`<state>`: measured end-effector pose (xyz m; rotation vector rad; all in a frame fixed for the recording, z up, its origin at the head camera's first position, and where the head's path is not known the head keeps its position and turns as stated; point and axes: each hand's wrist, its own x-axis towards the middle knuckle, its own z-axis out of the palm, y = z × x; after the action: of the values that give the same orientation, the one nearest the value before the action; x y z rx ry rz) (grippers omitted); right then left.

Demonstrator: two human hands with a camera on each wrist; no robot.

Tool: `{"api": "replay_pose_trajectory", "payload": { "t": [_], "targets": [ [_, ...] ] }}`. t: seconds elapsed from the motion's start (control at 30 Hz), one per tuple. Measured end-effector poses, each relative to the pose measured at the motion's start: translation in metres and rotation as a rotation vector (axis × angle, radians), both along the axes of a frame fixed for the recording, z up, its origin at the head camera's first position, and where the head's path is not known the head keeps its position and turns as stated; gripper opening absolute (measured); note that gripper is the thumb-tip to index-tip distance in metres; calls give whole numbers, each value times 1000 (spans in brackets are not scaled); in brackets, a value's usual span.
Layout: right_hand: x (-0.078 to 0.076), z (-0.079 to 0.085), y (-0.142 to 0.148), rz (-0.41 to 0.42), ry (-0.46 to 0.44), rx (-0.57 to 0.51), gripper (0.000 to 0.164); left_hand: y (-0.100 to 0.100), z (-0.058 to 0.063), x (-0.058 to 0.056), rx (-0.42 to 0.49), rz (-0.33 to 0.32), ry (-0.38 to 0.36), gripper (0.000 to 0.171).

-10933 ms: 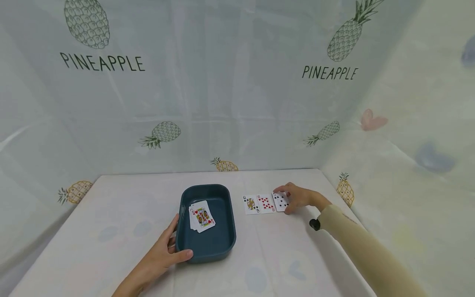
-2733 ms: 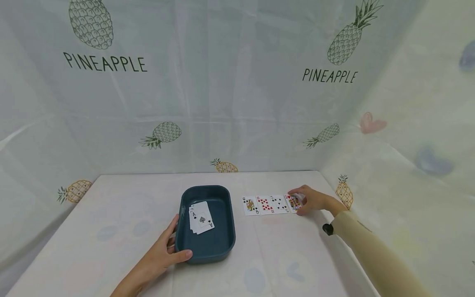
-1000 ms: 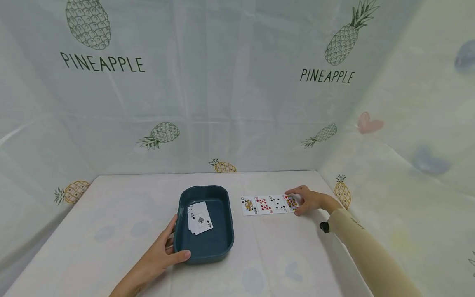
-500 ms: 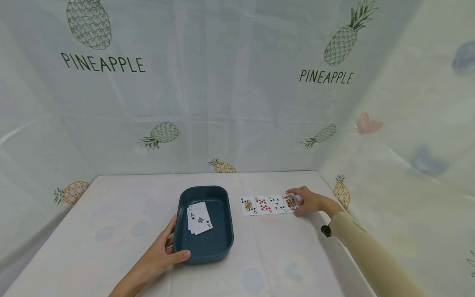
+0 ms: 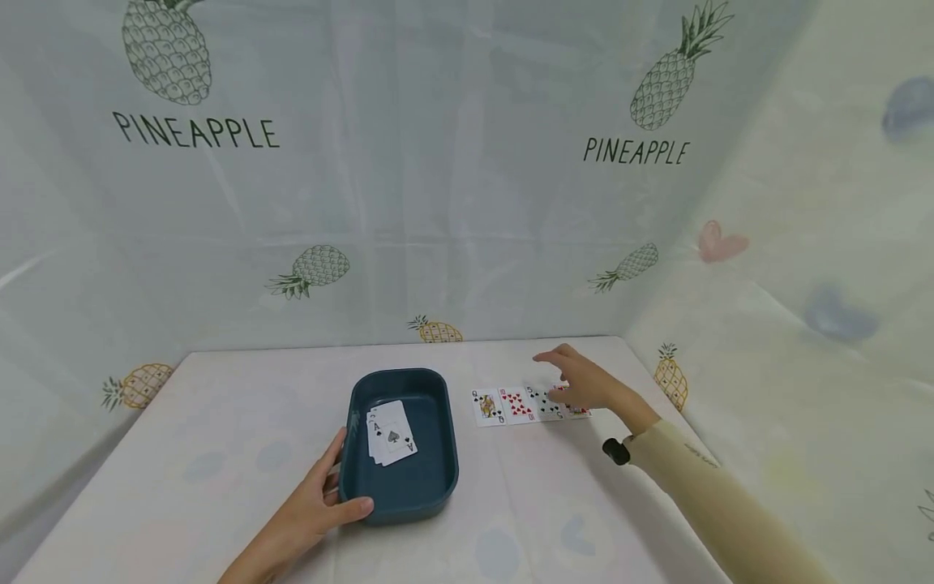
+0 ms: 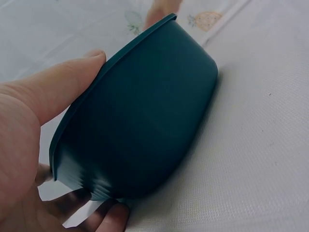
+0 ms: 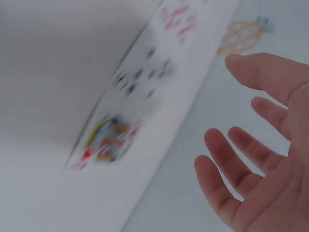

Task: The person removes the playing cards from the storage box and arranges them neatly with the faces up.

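Observation:
My left hand (image 5: 310, 507) grips the near left corner of a dark teal tray (image 5: 423, 488), thumb over its rim and fingers against the outer wall. Inside the tray lies a small stack of playing cards (image 5: 392, 438), an ace of spades on top. To the right, a queen (image 5: 487, 407), a ten of hearts (image 5: 517, 405), a black five (image 5: 538, 399) and a red face card (image 7: 111, 140) lie face up in one row. Above the row's right end hovers my right hand (image 5: 587, 385), fingers apart and holding nothing. It partly covers the last two cards in the head view.
A white cloth covers the table (image 5: 511, 495). Behind it hangs a pineapple-print curtain (image 5: 452, 203), and another printed sheet (image 5: 788, 324) stands along the right side. The tray occupies the middle of the table, left of the card row.
Since the earliest frame, the red face card has joined the row and an ace tops the stack. Just now my right hand let go of that card, rising and moving left.

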<state>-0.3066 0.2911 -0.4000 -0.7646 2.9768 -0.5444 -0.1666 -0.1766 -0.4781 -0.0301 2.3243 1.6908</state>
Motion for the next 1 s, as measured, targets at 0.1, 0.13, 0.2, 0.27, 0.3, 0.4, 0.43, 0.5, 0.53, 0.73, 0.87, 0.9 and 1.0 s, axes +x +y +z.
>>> {"api": "replay_pose_trajectory", "payload": {
  "t": [0.1,0.13,0.2,0.27,0.3,0.4,0.43,0.5,0.53,0.73,0.87,0.9,1.0],
  "targets": [
    [4,11,-29,57,46,-31,67,0,2,1,13,-9,8,120],
    [6,13,-40,81,53,-44,67,0,2,2,20,-12,10,120],
    [9,17,-63,134,47,-82,70,0,3,2,28,-17,18,120],
    [11,20,-85,186,26,-119,73,-1,2,3,38,-18,20,120],
    [12,21,-97,208,7,-140,75,-1,2,3,37,-16,19,120],
    [14,23,-128,249,-54,-191,78,0,0,2,39,-14,19,120],
    [14,23,-138,262,-76,-210,78,0,0,2,43,-14,18,120],
    [14,22,-155,284,-112,-245,77,0,-1,1,45,-16,20,120],
    [14,21,-162,295,-126,-256,77,0,-2,1,47,-18,20,120],
    [15,9,-198,349,-177,-228,79,-1,-2,0,95,-29,16,119],
    [15,-2,-213,384,-186,-169,86,-3,-1,0,104,-39,24,118],
    [14,-6,-215,394,-188,-149,88,-3,-1,0,103,-41,26,118],
    [10,-14,-223,410,-193,-94,92,-4,0,0,115,-50,27,117]
  ]
}}
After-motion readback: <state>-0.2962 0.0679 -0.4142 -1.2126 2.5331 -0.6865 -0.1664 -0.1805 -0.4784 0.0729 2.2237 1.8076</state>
